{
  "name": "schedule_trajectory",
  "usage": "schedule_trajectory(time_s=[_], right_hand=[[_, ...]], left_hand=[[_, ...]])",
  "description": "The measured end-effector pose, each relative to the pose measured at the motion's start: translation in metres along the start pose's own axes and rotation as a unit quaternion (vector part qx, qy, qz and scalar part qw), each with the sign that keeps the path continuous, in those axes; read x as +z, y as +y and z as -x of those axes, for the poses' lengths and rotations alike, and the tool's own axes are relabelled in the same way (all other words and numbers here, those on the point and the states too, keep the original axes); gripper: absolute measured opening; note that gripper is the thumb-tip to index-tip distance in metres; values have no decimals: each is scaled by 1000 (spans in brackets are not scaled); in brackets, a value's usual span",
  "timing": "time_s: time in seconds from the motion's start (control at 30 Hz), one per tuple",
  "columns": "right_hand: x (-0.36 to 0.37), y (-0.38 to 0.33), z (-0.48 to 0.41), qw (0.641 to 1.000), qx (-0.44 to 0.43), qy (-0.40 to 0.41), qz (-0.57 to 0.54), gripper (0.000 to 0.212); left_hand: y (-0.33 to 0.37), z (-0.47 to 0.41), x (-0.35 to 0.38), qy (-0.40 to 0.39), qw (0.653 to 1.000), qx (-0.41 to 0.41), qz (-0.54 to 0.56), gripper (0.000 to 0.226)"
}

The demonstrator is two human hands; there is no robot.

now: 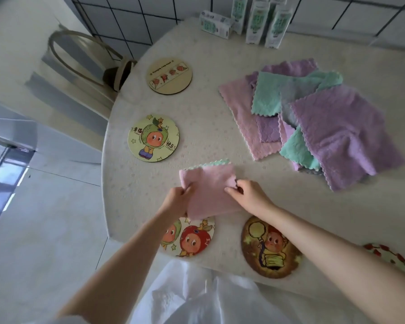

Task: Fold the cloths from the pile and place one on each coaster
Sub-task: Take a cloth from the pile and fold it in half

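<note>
Right now both your forearms reach in from the near edge and meet over the near-left part of the surface (204,118). Your left hand (177,199) comes in from the near left, its fingers curled onto the left edge of the pink cloth (211,190) and gripping it. Your right hand (248,195) comes in from the near right, back of the hand up, with thumb and fingertips pinching the cloth's right edge. The two hands are set apart by the cloth's width, each clamped on its own side.

The pink cloth is folded, with a mint-green scalloped edge showing along its far side. Its near edge overlaps the far rim of the two-character coaster (192,239), which lies just below your left wrist. You cannot tell whether the cloth lies flat on the surface or is held just above it.

The balloon coaster (270,247) sits near your right forearm, partly under it. Further to the right, another coaster (388,257) shows only in part at the frame edge. The green-hat coaster (153,138) lies farther off to the left, and the strip-picture coaster (169,76) beyond that. None of these four carries a cloth. The pile of cloths (313,120), purple, pink and mint, sprawls at the far right, well apart from your hands.
</note>
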State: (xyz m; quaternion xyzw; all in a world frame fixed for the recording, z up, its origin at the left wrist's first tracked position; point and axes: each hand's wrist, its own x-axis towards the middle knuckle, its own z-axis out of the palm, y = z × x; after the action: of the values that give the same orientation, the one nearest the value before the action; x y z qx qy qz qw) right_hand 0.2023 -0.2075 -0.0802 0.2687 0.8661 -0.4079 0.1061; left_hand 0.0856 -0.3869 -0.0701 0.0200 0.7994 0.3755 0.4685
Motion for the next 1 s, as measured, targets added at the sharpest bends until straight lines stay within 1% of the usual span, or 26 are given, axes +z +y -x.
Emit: schedule_trajectory(time_s=[0.07, 0.13, 0.23, 0.37, 0.43, 0.47, 0.5, 0.53, 0.57, 0.6, 0.63, 0.67, 0.7, 0.73, 0.77, 0.8, 0.87, 0.93, 1.0], right_hand=[[3, -1, -10, 999, 22, -17, 15, 48], [5, 0, -15, 999, 33, -22, 19, 48], [4, -1, -17, 998, 53, -30, 22, 47], [3, -3, -18, 996, 80, -44, 9, 45], [3, -5, -17, 995, 92, -39, -6, 46], [2, -6, -16, 994, 98, -37, -9, 47], [3, -7, -16, 995, 98, -35, -8, 48], [4, -8, -15, 995, 99, -29, 1, 46], [5, -10, -14, 995, 99, -19, 19, 43], [7, -12, -12, 994, 101, -7, 46, 38], [9, -14, -9, 992, 104, 6, 75, 35], [12, -17, -6, 989, 105, 18, 102, 36], [16, -19, -2, 986, 96, 32, 129, 37], [20, -21, 2, 984, 83, 48, 152, 40], [25, -23, 5, 981, 73, 63, 170, 46], [29, -24, 8, 978, 71, 72, 185, 56], [34, -22, 11, 971, 76, 77, 211, 70], [35, -16, 13, 969, 58, 84, 226, 71], [35, -9, 18, 968, 32, 105, 224, 69]], left_hand=[[4, -4, 0, -7, 999, -41, 18, 32], [7, -7, 1, -7, 998, -62, 29, 29], [7, -10, 1, -2, 996, -75, 45, 27], [3, -8, -1, 5, 991, -95, 94, 29], [2, -5, -4, 4, 991, -87, 103, 28], [0, -4, -5, 19, 993, -74, 89, 27], [-2, -2, -6, 53, 997, -47, 38, 27], [-5, 0, -8, 100, 994, -5, -52, 28], [-9, 3, -9, 158, 974, 50, -157, 31], [-13, 6, -9, 211, 938, 124, -247, 36], [-17, 6, -9, 237, 896, 209, -311, 42], [-19, 5, -7, 238, 855, 292, -357, 48], [-20, 4, -4, 220, 818, 358, -393, 52], [-22, 0, -2, 188, 792, 398, -423, 55], [-24, -4, 1, 154, 779, 414, -445, 57], [-26, -7, 2, 121, 778, 411, -459, 59], [-32, -13, 3, 75, 799, 370, -468, 67], [-40, -16, 1, 58, 815, 327, -475, 73], [-46, -18, -4, 71, 821, 298, -482, 73]])
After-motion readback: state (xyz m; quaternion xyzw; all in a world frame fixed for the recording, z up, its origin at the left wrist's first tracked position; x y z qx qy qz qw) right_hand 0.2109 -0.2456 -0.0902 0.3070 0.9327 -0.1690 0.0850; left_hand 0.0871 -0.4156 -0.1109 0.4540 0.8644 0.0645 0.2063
